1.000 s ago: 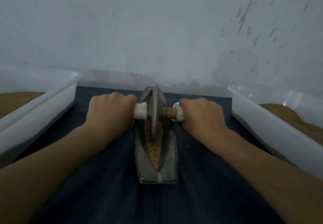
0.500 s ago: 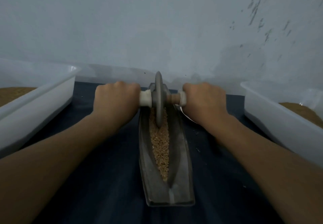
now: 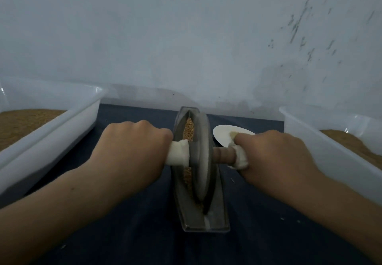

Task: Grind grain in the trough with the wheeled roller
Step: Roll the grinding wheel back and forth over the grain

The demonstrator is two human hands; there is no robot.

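View from a head camera, looking down at a dark-covered desk [image 3: 124,238] set against a pale wall. In the middle lies a narrow, boat-shaped metal trough [image 3: 206,223], its long axis pointing away from the viewer. A wheeled roller [image 3: 201,173], a thin grey disc on a cross axle, stands upright in the trough's groove about midway along, with tan grain [image 3: 189,129] visible in the groove beside and beyond it. The left hand [image 3: 132,153] is wrapped in a full fist around the white-padded left end of the axle. The right hand [image 3: 277,157] is curled the same way around the right end, where white wrapping covers a wooden stub. The disc looks heavy and rigid, so it probably crushes by its own weight. The padded axle ends are the natural places to hold, with equal pressure on each side to stop the wheel tipping. The grain is loose and could spill over the low rim. A small white dish [image 3: 222,135] sits just right of the trough. A white left tub [image 3: 62,124] and right tub [image 3: 310,132], both holding brown material, flank the scene.
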